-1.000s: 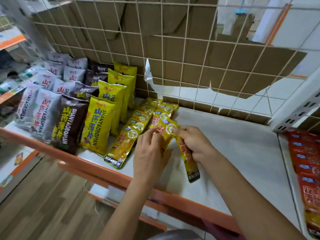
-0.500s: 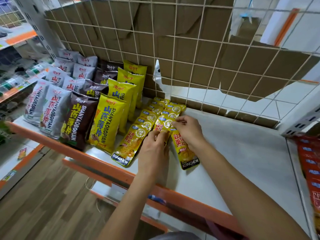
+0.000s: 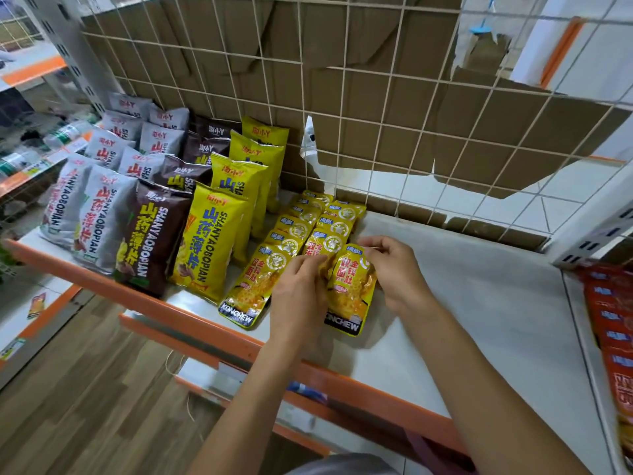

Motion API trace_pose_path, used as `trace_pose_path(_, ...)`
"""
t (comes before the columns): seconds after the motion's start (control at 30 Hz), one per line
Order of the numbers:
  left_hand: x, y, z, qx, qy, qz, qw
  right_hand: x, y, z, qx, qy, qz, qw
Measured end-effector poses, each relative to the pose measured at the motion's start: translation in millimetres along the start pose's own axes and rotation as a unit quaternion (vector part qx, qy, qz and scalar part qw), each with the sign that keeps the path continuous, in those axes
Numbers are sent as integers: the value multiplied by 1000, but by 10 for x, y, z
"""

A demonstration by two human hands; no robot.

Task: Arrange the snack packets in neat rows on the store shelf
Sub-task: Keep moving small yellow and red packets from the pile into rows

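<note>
Yellow foil sits pinched in both my grips: my right hand [image 3: 394, 274] nips the top right corner of the front snack packet [image 3: 349, 293], and my left hand [image 3: 297, 293] curls its fingertips [image 3: 311, 265] round the packet's left edge. The packet lies flat at the front of the second row of small yellow packets [image 3: 330, 236], just beside the first row [image 3: 274, 262], its black bottom band pointing at the orange rail [image 3: 205, 325]. I judge it light, limp and slick, so it would slide or buckle if pushed from the middle. The sealed edges and corners look the stiffest places to hold. Left of these rows stand the tall yellow bags [image 3: 212, 241], then brown and grey ones. Bare white shelf [image 3: 479, 303] stretches to my right, with red packets [image 3: 613, 323] beyond its divider.
</note>
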State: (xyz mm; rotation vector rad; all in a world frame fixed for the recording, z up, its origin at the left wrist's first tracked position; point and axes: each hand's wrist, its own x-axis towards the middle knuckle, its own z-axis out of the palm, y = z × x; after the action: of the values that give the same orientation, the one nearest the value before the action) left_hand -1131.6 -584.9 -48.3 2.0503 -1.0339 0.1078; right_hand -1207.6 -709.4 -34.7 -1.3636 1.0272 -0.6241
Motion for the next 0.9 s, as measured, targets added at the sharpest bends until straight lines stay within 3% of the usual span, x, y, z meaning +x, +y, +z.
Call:
trace_pose_path(0.1, -40, 53, -68, -16, -7, 20, 1000, -56, -44, -9, 24, -28, -1, 999)
trace_pose_path(0.2, -86, 17, -62, 59, -24, 56, 996, -120, -47, 55, 28, -62, -8, 998)
trace_pose_path(0.37, -153, -102, -96, 126, -25, 61, 990, -135, -29, 176, -62, -58, -59, 995)
trace_pose_path(0.47, -182, -134, -90, 143, -20, 58, 988, -144, -88, 225, -173, -53, -124, 976)
trace_pose_path(0.9, -125, -48, -29, 135, -10, -14, 991, -83, -145, 273, -378, -85, -267, 882)
